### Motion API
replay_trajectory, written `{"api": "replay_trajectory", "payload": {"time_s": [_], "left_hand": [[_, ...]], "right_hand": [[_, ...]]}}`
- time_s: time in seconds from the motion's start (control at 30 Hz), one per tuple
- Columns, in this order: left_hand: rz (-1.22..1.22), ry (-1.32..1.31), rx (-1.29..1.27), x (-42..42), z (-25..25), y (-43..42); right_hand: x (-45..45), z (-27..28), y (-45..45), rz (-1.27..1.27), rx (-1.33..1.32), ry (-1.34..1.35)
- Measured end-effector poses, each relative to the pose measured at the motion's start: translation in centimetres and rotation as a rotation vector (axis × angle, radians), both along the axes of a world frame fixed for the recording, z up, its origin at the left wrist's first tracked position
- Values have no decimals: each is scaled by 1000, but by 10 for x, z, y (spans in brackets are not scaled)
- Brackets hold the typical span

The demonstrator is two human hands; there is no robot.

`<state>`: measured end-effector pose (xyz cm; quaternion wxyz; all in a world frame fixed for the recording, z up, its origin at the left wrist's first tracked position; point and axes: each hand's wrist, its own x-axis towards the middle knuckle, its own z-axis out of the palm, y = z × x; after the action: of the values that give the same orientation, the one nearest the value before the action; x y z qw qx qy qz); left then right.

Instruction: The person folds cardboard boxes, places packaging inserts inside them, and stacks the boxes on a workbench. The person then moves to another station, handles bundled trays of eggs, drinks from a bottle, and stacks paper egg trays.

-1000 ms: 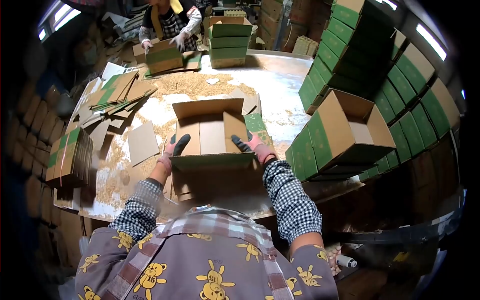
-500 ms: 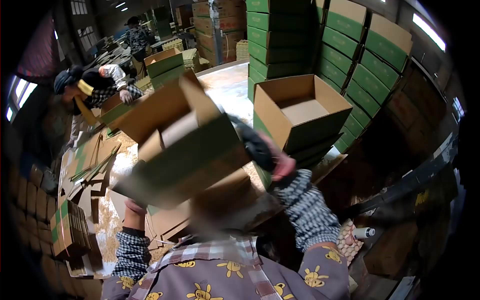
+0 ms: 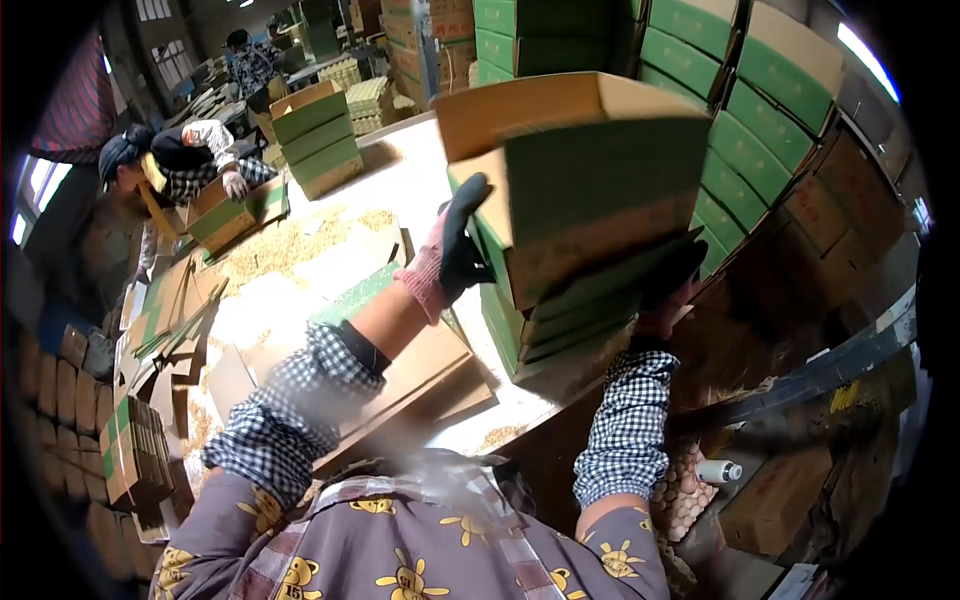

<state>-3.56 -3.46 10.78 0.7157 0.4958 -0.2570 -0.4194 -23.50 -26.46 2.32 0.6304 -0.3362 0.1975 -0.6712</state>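
An open green and brown cardboard box (image 3: pixel 600 200) is at the top of a stack of similar boxes (image 3: pixel 505 335), tilted a little. My left hand (image 3: pixel 455 250), in a pink and black glove, holds the box's left side, fingers pointing up. At its lower right corner is my right hand (image 3: pixel 672 290), against the box, its fingers dark and partly lost in shadow. Whether the box rests fully on the stack cannot be made out.
Flat cardboard (image 3: pixel 410 375) lies on the table (image 3: pixel 470 435) left of the stack. Across it a person (image 3: pixel 190 170) handles another box (image 3: pixel 218 215). Tall green box stacks (image 3: pixel 765 130) stand at the right. A tied cardboard bundle (image 3: pixel 135 455) is at the left, an egg tray (image 3: pixel 682 495) lower right.
Both hands have carried the open box from the table's near middle to the right, over the stack. The view has turned right. The co-worker bends over another box.
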Motion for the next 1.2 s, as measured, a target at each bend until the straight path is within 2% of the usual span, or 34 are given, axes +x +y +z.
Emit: {"api": "replay_trajectory", "payload": {"time_s": [0.03, 0.07, 0.1, 0.13, 0.17, 0.2, 0.23, 0.27, 0.33, 0.37, 0.4, 0.43, 0.47, 0.5, 0.53, 0.57, 0.6, 0.63, 0.67, 0.7, 0.73, 0.77, 0.8, 0.87, 0.93, 0.97, 1.0, 1.03, 1.07, 1.1, 1.13, 1.2], "left_hand": [[-3, -31, 7, 2, 1, -6], [-5, -54, 18, 0, 3, -9], [82, -14, 158, -17, 25, -8], [125, -87, 256, -16, 23, -15], [-10, -137, 254, -5, 27, -12], [-142, -175, 254, 7, 30, -3], [-203, -487, 215, 23, 27, 2], [-242, -237, 426, 44, 37, 5], [-221, -616, 672, 41, 66, 7], [-235, -636, 544, 43, 50, -6], [-235, -643, 413, 41, 32, -15], [-210, -580, 435, 24, 38, -9], [-192, -519, 459, 16, 46, -1], [-197, -460, 391, 24, 30, 7], [-197, -408, 322, 33, 14, 15], [-256, -571, 181, 43, 7, 43], [-188, -775, 236, 46, 6, 89], [-59, -736, 395, 61, -26, 129], [285, -872, 372, 70, -68, 176], [593, -1044, 661, 69, -100, 224], [578, -1124, 1386, 42, -125, 245], [236, -1008, 1613, 8, -183, 270], [-81, -1170, 1606, -37, -181, 280], [-279, -1376, 1469, -44, -210, 308], [-147, -1308, 1135, -31, -128, 310], [-47, -1352, 925, -30, -96, 318], [-17, -1299, 812, -29, -54, 321], [-98, -1146, 616, -24, -12, 329], [-166, -1002, 438, -16, 15, 341], [-188, -884, 362, 6, -3, 351], [-187, -772, 296, 28, -21, 369], [208, -26, 274, 47, 2, 377]], "right_hand": [[5, -5, -2, -112, -95, 62], [2, -10, -1, -106, -76, 77], [-3, -12, 1, -26, -81, 111], [-3, -11, -1, 57, -96, 144], [0, -12, -2, 78, -92, 160], [1, -15, 0, -8, -186, 249], [3, -22, 1, -80, -284, 343], [1, -39, -14, -36, -278, 368], [-10, -76, -44, -461, -763, 940], [-8, -74, -34, -427, -777, 943], [-7, -62, -23, -254, -626, 686], [-6, -50, -9, -77, -462, 441], [-8, -45, 3, -122, -552, 551], [-13, -35, 14, -176, -645, 647], [-23, -9, 40, -577, -985, 1034], [-26, 20, 77, -1018, -1316, 1386], [-15, 44, 126, -802, -1109, 1201], [-5, 55, 174, -602, -887, 1021], [-1, 40, 199, -103, -968, 913], [3, 14, 221, 369, -1000, 775], [22, -14, 242, 409, -966, 1088], [48, -55, 249, 286, -944, 1454], [72, -97, 254, 148, -909, 1788], [81, -137, 224, 597, -368, 1242], [89, -61, 220, 583, -330, 977], [90, -18, 223, 707, -22, 662], [96, 15, 228, 718, -118, 484], [100, 25, 219, 504, -676, 709], [109, 46, 235, 575, -571, 721], [121, 50, 238, 736, -594, 770], [142, 35, 242, 805, -570, 639], [169, 66, 261, 920, -402, 671]]}}
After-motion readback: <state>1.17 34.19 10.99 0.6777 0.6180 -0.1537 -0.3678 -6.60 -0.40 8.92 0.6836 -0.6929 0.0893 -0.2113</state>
